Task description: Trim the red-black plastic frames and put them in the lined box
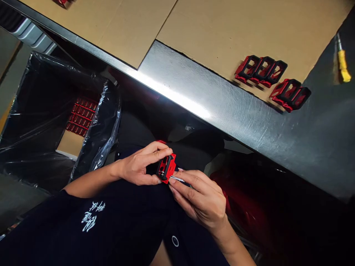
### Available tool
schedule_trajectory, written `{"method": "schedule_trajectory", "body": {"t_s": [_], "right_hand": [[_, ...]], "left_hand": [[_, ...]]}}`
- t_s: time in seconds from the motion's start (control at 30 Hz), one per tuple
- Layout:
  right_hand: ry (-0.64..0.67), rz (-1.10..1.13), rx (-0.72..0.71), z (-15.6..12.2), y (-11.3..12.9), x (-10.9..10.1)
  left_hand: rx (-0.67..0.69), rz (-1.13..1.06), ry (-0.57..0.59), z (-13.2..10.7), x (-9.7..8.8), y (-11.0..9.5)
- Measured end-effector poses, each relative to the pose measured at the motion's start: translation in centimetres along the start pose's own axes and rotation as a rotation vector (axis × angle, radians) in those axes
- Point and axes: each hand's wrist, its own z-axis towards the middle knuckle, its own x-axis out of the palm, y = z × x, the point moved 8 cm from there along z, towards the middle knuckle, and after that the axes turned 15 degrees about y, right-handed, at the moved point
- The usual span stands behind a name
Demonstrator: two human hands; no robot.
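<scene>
Hands together: L hand [141, 164] clamps red-and-black rectangular frame part [166, 169] above lap, R hand [199, 197] pinching thin steel screwdriver shaft [177, 178] against it. Matching red-black frames [260, 70] sit on tan cardboard sheet [210, 33] atop brushed-steel bench [210, 96].

I wear a black short-sleeved T-shirt [83, 236], and its left sleeve [70, 197] leaves my forearm [90, 186] bare. White brush-style characters [89, 216] are printed on the black cloth, and a small white ring [175, 241] marks the dark fabric lower down, between my arms. My fingers [158, 150] are bare, with short nails.
</scene>
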Motion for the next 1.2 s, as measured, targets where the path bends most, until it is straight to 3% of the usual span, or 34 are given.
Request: {"method": "schedule_trajectory", "body": {"t_s": [0.3,0.53,0.67,0.8,1.2], "right_hand": [[-0.001,0.01,-0.044,0.0,0.7,0.1],[-0.011,-0.079,-0.037,-0.1,1.2,0.5],[-0.131,-0.102,0.038,-0.1,0.8,-0.6],[-0.276,0.046,0.135,-0.5,-0.6,-1.5],[-0.261,0.115,0.091,-0.1,-0.5,-0.9]], "left_hand": [[-0.038,0.039,0.007,-0.1,-0.1,0.1],[0.011,0.075,-0.089,-0.1,-0.1,-0.2],[0.005,-0.052,-0.205,-0.5,-0.4,0.3],[0.087,-0.278,-0.294,-1.2,-0.5,0.7],[0.157,-0.326,-0.318,-1.5,-0.5,0.4]]}}
